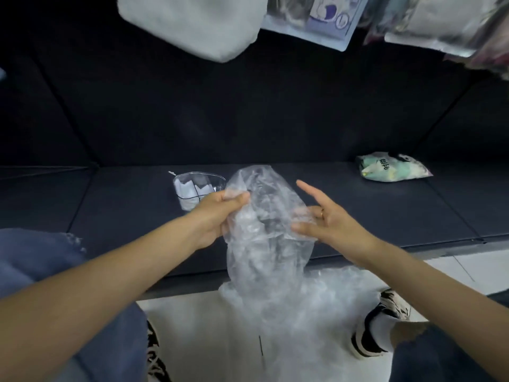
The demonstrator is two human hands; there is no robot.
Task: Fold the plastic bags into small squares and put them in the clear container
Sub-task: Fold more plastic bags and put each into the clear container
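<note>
A crumpled clear plastic bag (268, 216) hangs in the air over the front edge of a dark sofa seat. My left hand (220, 213) grips its upper left edge, fingers curled round the film. On the bag's right side is my right hand (325, 216), fingers spread and mostly straight, their tips against the plastic. A heap of more clear bags (297, 304) lies on the floor below, between my feet. The clear container (197, 190) stands on the seat just behind my left hand, with white folded pieces inside.
A mint and white packet (391, 167) lies on the sofa seat (358, 210) at the right. A white cushion (198, 23) and several packaged items (413, 20) sit on the backrest top. My knees in blue jeans and patterned shoes (385, 321) flank the heap on the white floor.
</note>
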